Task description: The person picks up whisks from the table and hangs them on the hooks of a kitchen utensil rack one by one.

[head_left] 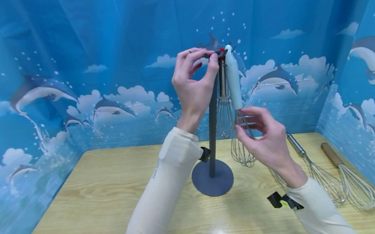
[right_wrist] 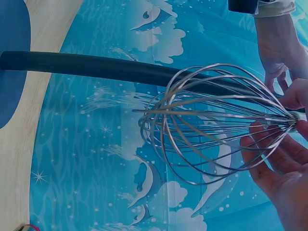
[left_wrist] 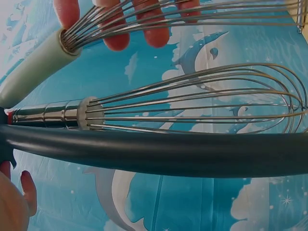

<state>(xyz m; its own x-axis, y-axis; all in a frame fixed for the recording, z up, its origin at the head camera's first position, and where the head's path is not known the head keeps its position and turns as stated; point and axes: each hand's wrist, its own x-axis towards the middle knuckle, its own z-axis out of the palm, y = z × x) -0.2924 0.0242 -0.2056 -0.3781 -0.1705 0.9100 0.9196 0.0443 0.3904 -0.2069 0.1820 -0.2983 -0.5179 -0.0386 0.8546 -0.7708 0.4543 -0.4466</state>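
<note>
A dark stand point(head_left: 213, 133) with a round base rises from the table. At its top, my left hand point(head_left: 193, 80) pinches one of the dark hooks between thumb and fingers. A whisk with a shiny metal handle point(head_left: 225, 115) hangs from the top, beside the pole. Next to it is a whisk with a pale mint handle point(head_left: 233, 80), upright, its handle's tip right at a hook. My right hand point(head_left: 267, 139) holds this mint whisk by the upper wires, just below the handle. In the right wrist view, its wire loops point(right_wrist: 211, 120) spread out from the fingers.
On the table's right side lie a whisk with a metal handle point(head_left: 297, 145) and a whisk with a brown handle point(head_left: 331, 154). Another whisk point(head_left: 277, 178) is partly hidden behind my right wrist. A blue dolphin-print curtain point(head_left: 125, 36) encloses the table's back and sides.
</note>
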